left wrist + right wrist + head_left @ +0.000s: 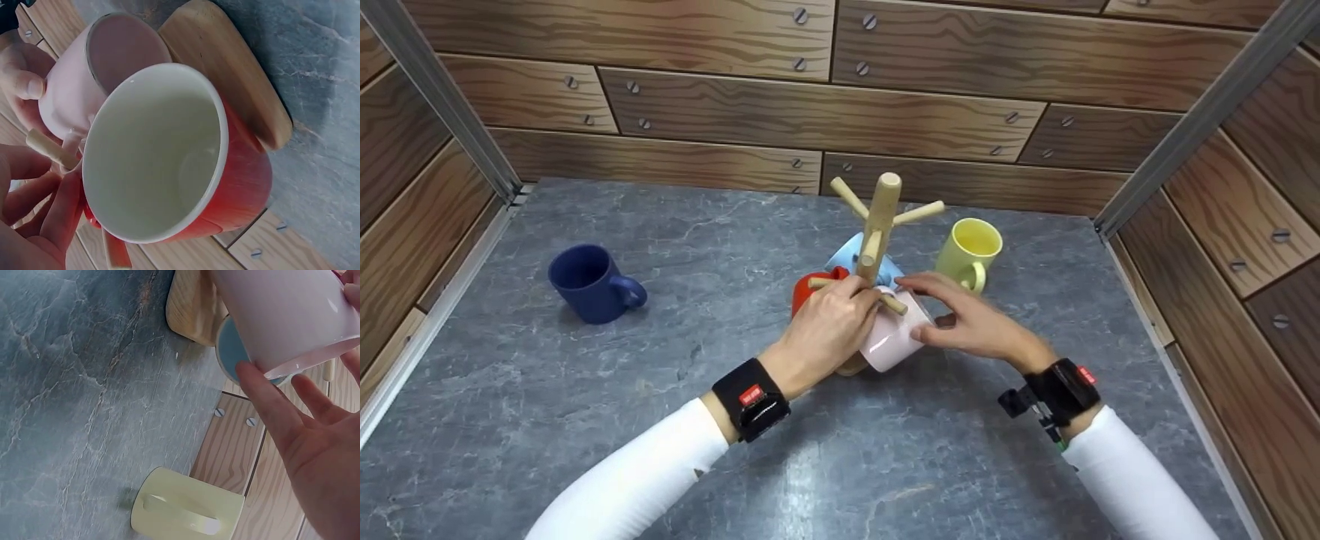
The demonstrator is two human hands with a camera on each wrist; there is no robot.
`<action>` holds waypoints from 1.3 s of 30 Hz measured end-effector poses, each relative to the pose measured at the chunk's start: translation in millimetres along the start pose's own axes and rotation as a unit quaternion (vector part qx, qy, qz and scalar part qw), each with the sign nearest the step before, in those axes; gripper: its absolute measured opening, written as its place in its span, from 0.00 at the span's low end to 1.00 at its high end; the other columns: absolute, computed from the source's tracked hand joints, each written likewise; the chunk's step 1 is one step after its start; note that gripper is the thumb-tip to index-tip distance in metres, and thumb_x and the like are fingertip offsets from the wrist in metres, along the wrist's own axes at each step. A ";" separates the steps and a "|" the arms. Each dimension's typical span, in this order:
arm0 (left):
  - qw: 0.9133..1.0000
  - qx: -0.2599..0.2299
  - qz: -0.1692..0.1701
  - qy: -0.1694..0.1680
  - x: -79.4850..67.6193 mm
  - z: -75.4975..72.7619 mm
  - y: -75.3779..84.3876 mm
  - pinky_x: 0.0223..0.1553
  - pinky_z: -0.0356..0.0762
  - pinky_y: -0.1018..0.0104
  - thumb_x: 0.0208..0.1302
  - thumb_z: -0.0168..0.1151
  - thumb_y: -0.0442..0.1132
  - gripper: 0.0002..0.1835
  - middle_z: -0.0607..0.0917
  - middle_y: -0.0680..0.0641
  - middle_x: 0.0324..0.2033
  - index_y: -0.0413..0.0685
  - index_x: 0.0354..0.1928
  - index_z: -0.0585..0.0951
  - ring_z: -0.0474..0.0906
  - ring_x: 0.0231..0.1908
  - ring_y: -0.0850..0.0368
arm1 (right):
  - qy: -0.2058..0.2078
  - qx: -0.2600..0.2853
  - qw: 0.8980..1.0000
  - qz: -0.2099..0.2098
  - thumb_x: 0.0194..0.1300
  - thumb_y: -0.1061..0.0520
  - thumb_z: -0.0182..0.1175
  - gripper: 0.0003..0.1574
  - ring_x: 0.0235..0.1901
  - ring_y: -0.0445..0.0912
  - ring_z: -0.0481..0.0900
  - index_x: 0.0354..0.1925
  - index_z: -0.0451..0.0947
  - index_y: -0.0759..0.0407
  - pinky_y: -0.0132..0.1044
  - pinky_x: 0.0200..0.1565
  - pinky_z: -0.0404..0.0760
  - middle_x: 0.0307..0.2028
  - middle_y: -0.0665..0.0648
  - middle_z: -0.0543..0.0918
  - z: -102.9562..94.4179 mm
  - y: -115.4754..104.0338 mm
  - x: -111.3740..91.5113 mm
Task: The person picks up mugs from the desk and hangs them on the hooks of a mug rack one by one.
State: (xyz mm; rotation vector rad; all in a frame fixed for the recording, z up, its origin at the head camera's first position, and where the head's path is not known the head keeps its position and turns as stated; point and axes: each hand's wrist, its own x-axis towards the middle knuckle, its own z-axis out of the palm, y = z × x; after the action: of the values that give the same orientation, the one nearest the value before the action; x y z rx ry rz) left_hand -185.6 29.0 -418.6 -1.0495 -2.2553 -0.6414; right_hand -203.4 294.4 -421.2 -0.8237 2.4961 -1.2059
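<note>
A pale pink mug [896,337] hangs tilted at the front of a wooden mug tree [883,202], its handle around a low peg [53,149]. My left hand [832,315] pinches that handle beside the peg with curled fingers. At the pink mug's open end is my right hand [967,319], its thumb touching the rim and its fingers extended, the palm apart from the mug. A red mug [242,185] hangs on the left side, partly behind the left hand in the head view. Behind the post is a light blue mug [847,253], mostly hidden.
A yellow mug [956,259] stands on the grey marbled tabletop [690,465] right of the tree. At the far left stands a dark blue mug [592,289]. Upper pegs [919,214] stick out from the post. Wood-patterned walls [720,112] enclose the back and sides.
</note>
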 end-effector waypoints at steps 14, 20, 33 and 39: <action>0.999 -0.028 -0.013 0.036 -18.1 -30.8 -24.2 0.51 0.84 0.58 0.65 0.68 0.39 0.16 0.85 0.44 0.51 0.42 0.52 0.86 0.84 0.49 0.49 | 0.076 -0.069 0.995 0.001 0.71 0.53 0.66 0.38 0.71 0.57 0.68 0.75 0.68 0.49 0.59 0.66 0.74 0.73 0.56 0.69 -19.0 -0.1 -19.2; 0.996 0.008 -0.086 -0.037 -34.0 -48.4 -48.3 0.64 0.74 0.45 0.66 0.69 0.50 0.27 0.78 0.38 0.63 0.42 0.62 0.79 0.75 0.63 0.42 | 0.101 -0.076 0.992 0.012 0.71 0.54 0.66 0.38 0.68 0.55 0.71 0.75 0.69 0.50 0.60 0.68 0.70 0.72 0.56 0.71 -23.6 2.6 -27.7; 0.965 0.050 -0.219 -0.134 -77.6 -85.2 -123.5 0.72 0.48 0.27 0.60 0.75 0.56 0.43 0.58 0.34 0.77 0.45 0.72 0.70 0.52 0.76 0.30 | 0.111 -0.090 0.989 0.029 0.71 0.53 0.66 0.40 0.72 0.57 0.66 0.76 0.66 0.52 0.67 0.71 0.60 0.73 0.58 0.68 -28.3 7.5 -34.8; 0.955 0.066 -0.251 -0.144 -90.7 -104.6 -152.3 0.70 0.42 0.22 0.58 0.77 0.53 0.45 0.56 0.33 0.77 0.44 0.73 0.69 0.47 0.76 0.26 | 0.104 -0.091 0.990 0.035 0.71 0.51 0.66 0.41 0.74 0.58 0.63 0.77 0.65 0.50 0.66 0.72 0.59 0.76 0.58 0.65 -26.8 7.4 -36.4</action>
State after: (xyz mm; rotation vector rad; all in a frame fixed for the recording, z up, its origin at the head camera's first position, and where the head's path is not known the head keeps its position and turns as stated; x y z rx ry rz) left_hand -228.2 -172.0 -430.6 -0.5246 -2.8121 -0.5488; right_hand -188.7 336.6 -410.9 -0.6756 2.8122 -1.1040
